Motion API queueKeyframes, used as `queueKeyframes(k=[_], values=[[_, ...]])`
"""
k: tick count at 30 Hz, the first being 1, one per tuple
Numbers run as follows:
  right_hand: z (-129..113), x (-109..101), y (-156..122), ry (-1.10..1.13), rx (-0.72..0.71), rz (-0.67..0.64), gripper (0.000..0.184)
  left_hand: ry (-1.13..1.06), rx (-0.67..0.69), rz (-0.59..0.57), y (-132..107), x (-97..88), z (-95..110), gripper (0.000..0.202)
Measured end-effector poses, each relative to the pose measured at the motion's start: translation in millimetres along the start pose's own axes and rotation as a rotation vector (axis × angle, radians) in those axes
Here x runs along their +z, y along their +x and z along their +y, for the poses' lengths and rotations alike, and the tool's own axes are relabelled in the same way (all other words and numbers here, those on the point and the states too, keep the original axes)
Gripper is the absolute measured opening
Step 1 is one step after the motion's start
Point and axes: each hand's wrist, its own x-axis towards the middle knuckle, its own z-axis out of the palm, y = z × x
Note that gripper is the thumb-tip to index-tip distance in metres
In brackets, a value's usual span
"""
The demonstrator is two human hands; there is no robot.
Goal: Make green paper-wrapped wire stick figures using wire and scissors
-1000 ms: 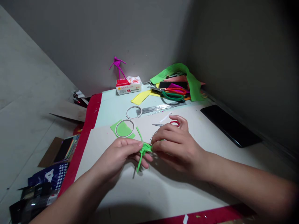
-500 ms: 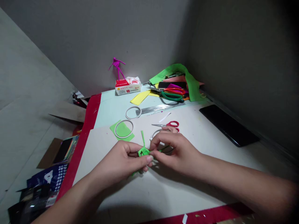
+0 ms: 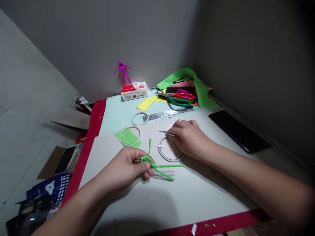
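Hand on the left [image 3: 133, 165]: thumb and fingers pinch the green figure [image 3: 153, 164].
Green figure: in that hand's fingertips, held up, with two long thin sticks pointing right.
Metal tip [image 3: 162, 131]: thin, lying sideways, pointing left.
White ring [image 3: 171, 160]: flat, partly under the other hand.
Hand on the right [image 3: 189, 137]: bent fingers just right of the metal tip, nearer it than the other hand; cannot tell if they grip.

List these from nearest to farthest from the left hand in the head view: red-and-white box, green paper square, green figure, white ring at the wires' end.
From the left hand:
1. Green figure: in its fingers.
2. Green paper square: just beyond it.
3. White ring: beyond the square.
4. Red-and-white box: farthest, by the wall.
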Motion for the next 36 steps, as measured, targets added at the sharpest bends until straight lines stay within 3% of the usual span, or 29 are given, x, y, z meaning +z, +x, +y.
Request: queueKeyframes(k=[7,10,15,19,22,24,27,31,33,36], values=[[0.0,9.2,0.5,0.027,-0.036,0.054,0.016,0.076,-0.023,-0.086,6.1,-5.5,1.3,0.020],[-1.2,1.2,1.3,0.115,-0.060,0.183,0.013,0.116,-0.037,-0.124,9.1,-6.0,-1.4,0.023],[-5.6,-14.2,-0.1,0.299,-0.185,0.457,0.013,0.226,0.011,0.122,11.6,1.5,-10.1,0.051],[-13.3,-22.8,-3.5,0.398,-0.270,0.508,0.017,0.326,0.206,0.341,7.2,6.6,-10.7,0.047],[-19.4,-24.9,-6.9,0.489,-0.297,0.464,0.018,0.438,0.320,0.508,-1.3,7.4,-1.3,0.051],[-23.0,-24.5,-8.7,0.555,-0.308,0.412,0.017,0.452,0.366,0.499,-8.3,8.4,5.8,0.043],[-29.1,-23.3,-10.6,0.616,-0.370,0.362,0.019,0.353,0.370,0.367,-17.8,12.8,9.8,0.026],[-39.8,-24.8,-14.3,0.663,-0.491,0.314,0.020,0.202,0.322,0.439,-25.8,20.1,7.4,0.025],[-44.6,-26.2,-16.5,0.696,-0.401,0.338,0.021,0.194,0.329,0.396,-28.0,21.4,9.7,0.017],[-48.1,-27.0,-18.1,0.791,-0.123,0.348,0.026,0.241,0.352,0.276,-29.2,20.3,16.0,0.013]])
